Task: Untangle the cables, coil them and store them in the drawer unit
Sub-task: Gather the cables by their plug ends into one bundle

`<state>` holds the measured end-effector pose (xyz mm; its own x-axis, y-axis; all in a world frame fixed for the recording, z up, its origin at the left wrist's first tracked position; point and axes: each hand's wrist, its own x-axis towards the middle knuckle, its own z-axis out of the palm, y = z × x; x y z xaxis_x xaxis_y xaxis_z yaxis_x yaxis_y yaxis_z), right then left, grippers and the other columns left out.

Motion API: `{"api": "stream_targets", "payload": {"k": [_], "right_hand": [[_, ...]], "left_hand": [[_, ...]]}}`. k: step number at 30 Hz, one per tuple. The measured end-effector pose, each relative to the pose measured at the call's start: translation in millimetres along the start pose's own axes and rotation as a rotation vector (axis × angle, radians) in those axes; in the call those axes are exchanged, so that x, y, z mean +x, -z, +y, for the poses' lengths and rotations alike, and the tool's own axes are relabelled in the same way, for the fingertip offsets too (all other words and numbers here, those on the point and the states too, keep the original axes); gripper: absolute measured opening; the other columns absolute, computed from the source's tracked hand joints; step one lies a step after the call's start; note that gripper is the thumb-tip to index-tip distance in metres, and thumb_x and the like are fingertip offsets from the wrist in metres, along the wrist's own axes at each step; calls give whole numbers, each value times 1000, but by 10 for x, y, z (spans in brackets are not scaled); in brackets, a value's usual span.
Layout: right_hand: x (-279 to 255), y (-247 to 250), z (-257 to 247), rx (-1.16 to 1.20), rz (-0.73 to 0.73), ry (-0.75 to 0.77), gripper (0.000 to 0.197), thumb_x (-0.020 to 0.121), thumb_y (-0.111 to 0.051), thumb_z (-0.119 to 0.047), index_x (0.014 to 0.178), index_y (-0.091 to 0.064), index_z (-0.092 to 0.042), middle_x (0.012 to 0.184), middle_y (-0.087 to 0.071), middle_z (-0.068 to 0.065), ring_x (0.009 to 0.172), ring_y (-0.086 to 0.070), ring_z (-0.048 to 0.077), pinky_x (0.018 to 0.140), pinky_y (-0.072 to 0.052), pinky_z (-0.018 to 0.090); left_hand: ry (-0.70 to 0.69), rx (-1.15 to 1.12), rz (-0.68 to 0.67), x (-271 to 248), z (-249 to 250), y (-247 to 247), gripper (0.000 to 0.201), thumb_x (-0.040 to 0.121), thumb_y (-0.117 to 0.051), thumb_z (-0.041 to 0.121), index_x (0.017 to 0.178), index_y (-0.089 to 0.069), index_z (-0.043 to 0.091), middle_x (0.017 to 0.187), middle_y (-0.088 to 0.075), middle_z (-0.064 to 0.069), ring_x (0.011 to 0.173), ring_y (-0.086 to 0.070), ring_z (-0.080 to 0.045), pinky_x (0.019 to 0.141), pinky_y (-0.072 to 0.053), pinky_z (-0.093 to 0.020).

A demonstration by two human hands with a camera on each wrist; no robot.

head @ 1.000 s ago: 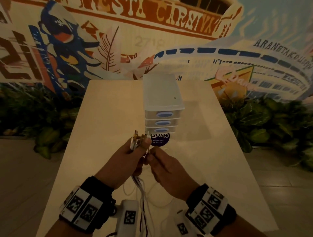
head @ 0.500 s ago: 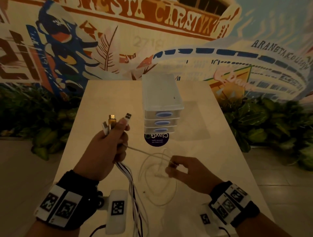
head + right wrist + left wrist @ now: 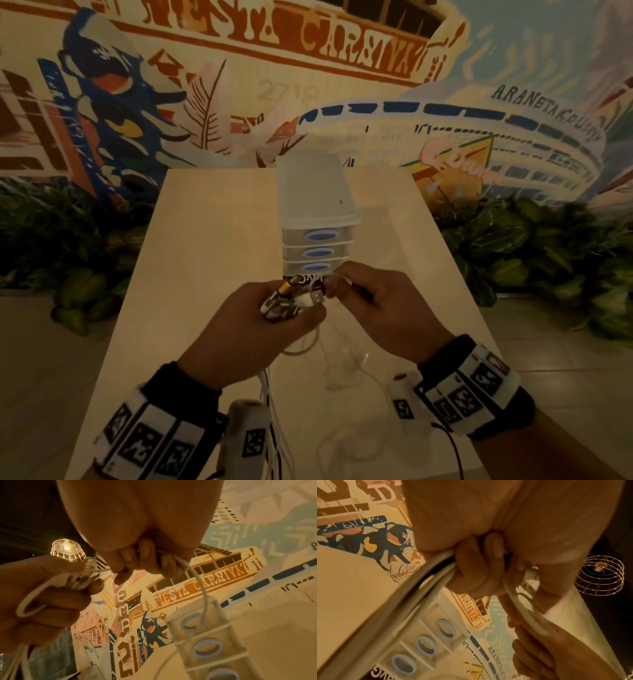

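Note:
My left hand (image 3: 274,318) grips a bunch of cables (image 3: 291,301) by their plug ends, one plug gold; the strands hang down below the fist (image 3: 428,577). My right hand (image 3: 370,294) pinches a thin white cable (image 3: 197,577) right beside the bunch, and this cable loops down toward the table. Both hands hover just in front of the clear three-drawer unit (image 3: 317,205) with blue oval handles (image 3: 207,649); all its drawers look closed. Loose white cable loops (image 3: 346,370) lie on the table under my hands.
The beige table (image 3: 205,240) runs away from me to a painted mural wall. A round purple sticker (image 3: 308,279) lies before the drawer unit. Leafy plants (image 3: 548,246) flank both sides. A wire-cage lamp (image 3: 67,551) hangs overhead.
My hands were apart with the white cable stretched between them; now the right hand has come back up to the left, bringing a loop of that cable to the bunch of plugs.

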<state>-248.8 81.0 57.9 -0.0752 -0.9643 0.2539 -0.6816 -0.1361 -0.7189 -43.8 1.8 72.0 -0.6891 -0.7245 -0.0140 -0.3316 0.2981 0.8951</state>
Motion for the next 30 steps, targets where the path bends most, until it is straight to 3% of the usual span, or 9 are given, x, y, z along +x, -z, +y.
{"api": "stream_targets", "payload": {"k": [3,5,7,10,13,16,19,26,30], "right_hand": [[10,49,114,-3,31,20,19,103,-58,-31,90,-67,-22,66,-53,-12,62,-50,10,59,-38,20],[-13,18,342,-83,57,8,18,102,-58,-33,91,-70,-24,78,-61,-14,77,-55,10,74,-44,23],[-54,-47,632,-196,83,-62,22,101,-55,-42,92,-69,-27,91,-62,-15,93,-56,10,88,-43,24],[-108,-121,947,-155,83,-234,26,100,-53,-47,98,-66,-25,101,-58,-7,100,-57,9,90,-41,22],[-92,-147,1049,-77,8,-397,21,101,-50,-48,102,-59,-29,105,-60,-6,100,-59,10,88,-44,25],[-28,-142,1067,-88,15,-443,31,101,-45,-54,107,-59,-27,110,-60,-2,101,-59,13,92,-47,29],[51,-51,982,-73,102,-402,49,98,-34,-62,107,-65,-25,104,-62,0,98,-60,15,85,-44,19],[285,288,638,174,271,-239,30,109,-40,-40,94,-65,-32,101,-71,-10,92,-71,17,85,-58,52],[373,396,324,161,290,-102,28,109,-42,-37,91,-64,-41,102,-68,0,88,-70,20,77,-60,51]], "left_hand": [[-25,-128,82,0,21,-15,31,91,-67,52,88,-74,22,80,-72,3,78,-67,-14,70,-51,-29],[-34,-210,116,0,73,2,15,98,-62,25,87,-72,22,63,-66,19,62,-61,5,61,-45,-13],[-41,-280,122,3,65,33,28,100,-59,14,81,-72,29,52,-57,23,52,-54,9,56,-41,-9],[-64,-369,123,5,84,72,24,92,-69,29,71,-72,42,50,-50,17,47,-46,1,52,-38,-15],[-19,-406,153,-4,12,98,9,84,-75,41,75,-74,38,51,-42,10,48,-34,-15,49,-31,-25],[-25,-469,162,-24,-67,114,26,80,-66,49,85,-74,24,56,-31,-4,51,-27,-20,47,-28,-25],[-31,-477,176,-30,-76,149,40,79,-65,49,87,-68,11,55,-34,1,50,-29,-17,47,-30,-23],[-5,-342,210,3,-87,172,34,84,-65,49,86,-69,15,53,-41,9,50,-35,-13,53,-32,-29],[-38,-180,210,54,-55,62,9,96,-67,27,89,-72,30,73,-69,21,68,-63,2,64,-43,-8]]}}
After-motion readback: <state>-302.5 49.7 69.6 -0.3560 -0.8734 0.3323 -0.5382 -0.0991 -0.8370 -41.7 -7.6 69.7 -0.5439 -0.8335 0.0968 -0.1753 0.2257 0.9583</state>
